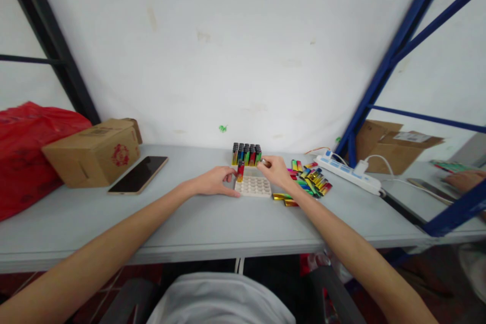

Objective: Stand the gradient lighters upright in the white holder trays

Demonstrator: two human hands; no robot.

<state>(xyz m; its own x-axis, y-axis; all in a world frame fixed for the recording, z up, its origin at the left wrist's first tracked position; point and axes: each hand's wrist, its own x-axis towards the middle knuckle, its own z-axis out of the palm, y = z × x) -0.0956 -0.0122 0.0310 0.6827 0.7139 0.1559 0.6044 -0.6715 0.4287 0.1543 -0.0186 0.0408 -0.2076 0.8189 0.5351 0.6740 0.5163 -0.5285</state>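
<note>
Red lighter is standing upright at the back-left corner of the white dimpled tray. Left hand is resting beside it, thumb and fingers lying apart along the tray's left edge; whether they are gripping, cannot tell. Right hand is pinching a small piece, mostly hidden. Upright lighters are standing behind; loose lighters are lying to the right. Judging by looks: light, stiff, shiny sleeve probably slippery, casing likely sturdy; mid-body is offering the best hold, below the dark top.
</note>
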